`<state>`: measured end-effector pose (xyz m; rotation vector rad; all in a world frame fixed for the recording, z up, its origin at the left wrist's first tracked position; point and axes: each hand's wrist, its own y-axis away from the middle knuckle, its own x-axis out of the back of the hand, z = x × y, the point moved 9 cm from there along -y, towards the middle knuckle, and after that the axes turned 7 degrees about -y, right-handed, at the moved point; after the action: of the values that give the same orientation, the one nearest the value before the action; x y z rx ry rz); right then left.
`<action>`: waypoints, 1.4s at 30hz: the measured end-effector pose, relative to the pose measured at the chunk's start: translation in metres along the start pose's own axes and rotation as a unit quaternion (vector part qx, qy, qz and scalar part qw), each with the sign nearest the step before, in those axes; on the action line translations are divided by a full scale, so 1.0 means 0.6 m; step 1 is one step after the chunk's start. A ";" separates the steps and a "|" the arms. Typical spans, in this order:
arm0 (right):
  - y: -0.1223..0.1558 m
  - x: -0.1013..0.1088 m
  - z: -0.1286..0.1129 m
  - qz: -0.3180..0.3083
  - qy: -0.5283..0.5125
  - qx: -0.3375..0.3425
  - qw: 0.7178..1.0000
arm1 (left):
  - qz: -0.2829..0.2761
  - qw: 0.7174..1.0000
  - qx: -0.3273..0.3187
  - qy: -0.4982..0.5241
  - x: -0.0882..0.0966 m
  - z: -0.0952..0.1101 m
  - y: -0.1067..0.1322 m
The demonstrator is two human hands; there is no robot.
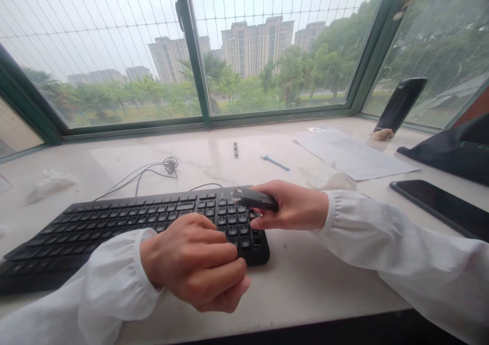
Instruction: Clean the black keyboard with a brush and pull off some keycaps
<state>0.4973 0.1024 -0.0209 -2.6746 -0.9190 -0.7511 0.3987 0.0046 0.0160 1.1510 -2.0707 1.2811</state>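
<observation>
A black keyboard (pixel 114 222) lies on the pale marble sill, its cable (pixel 153 170) curling off behind it. My left hand (pixel 198 263) is curled into a loose fist, resting against the keyboard's front right corner; whether the fingers hold anything is hidden. My right hand (pixel 294 206) grips a small dark oblong device (pixel 255 198) and holds it over the number pad at the keyboard's right end.
A black phone (pixel 443 206) lies flat at right. Another phone (pixel 401 103) leans upright against the window. Printed sheets (pixel 355 154), a blue pen-like stick (pixel 275 162), a small dark clip (pixel 236 149), crumpled tissue (pixel 48 184) and a dark bag (pixel 454 149) sit around.
</observation>
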 end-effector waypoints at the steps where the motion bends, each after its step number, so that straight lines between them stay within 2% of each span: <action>1: 0.000 -0.002 -0.001 -0.004 0.001 0.000 1.000 | 0.000 1.000 0.000 -0.001 0.001 0.001 0.000; 6: 0.000 0.016 -0.008 0.041 -0.046 0.034 0.998 | -0.005 1.000 0.015 0.000 0.000 -0.007 0.005; 9: -0.002 0.041 -0.001 0.086 -0.143 0.053 0.985 | -0.048 0.992 0.117 -0.016 -0.017 -0.051 0.012; 11: -0.001 0.065 0.005 0.132 -0.200 0.071 0.968 | -0.107 0.970 0.217 -0.035 -0.035 -0.090 0.025; 14: 0.005 0.103 0.019 0.222 -0.292 0.089 0.926 | -0.186 0.925 0.328 -0.052 -0.060 -0.130 0.048; 17: 0.010 0.122 0.034 0.290 -0.380 0.085 0.874 | -0.222 0.901 0.373 -0.028 -0.078 -0.139 0.061; 21: 0.002 0.121 0.029 0.365 -0.454 0.106 0.806 | -0.208 0.891 0.402 0.027 -0.090 -0.137 0.069; 24: -0.022 0.099 0.028 0.415 -0.489 0.098 0.761 | -0.189 0.891 0.410 0.046 -0.092 -0.139 0.072; 26: -0.040 0.081 0.030 0.437 -0.502 0.085 0.742 | -0.181 0.893 0.409 0.052 -0.093 -0.140 0.072; 32: -0.068 0.046 0.050 0.451 -0.495 0.046 0.741 | -0.176 0.893 0.412 0.052 -0.100 -0.144 0.073; 37: -0.065 0.046 0.050 0.461 -0.493 0.072 0.734 | -0.174 0.889 0.419 0.057 -0.101 -0.146 0.073; 42: -0.063 0.042 0.048 0.488 -0.460 0.063 0.739 | -0.174 0.889 0.420 0.058 -0.101 -0.146 0.073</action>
<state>0.5022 0.1553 -0.0307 -2.7353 0.4311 0.8817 0.3909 0.1169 -0.0086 1.6317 -1.1125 2.0506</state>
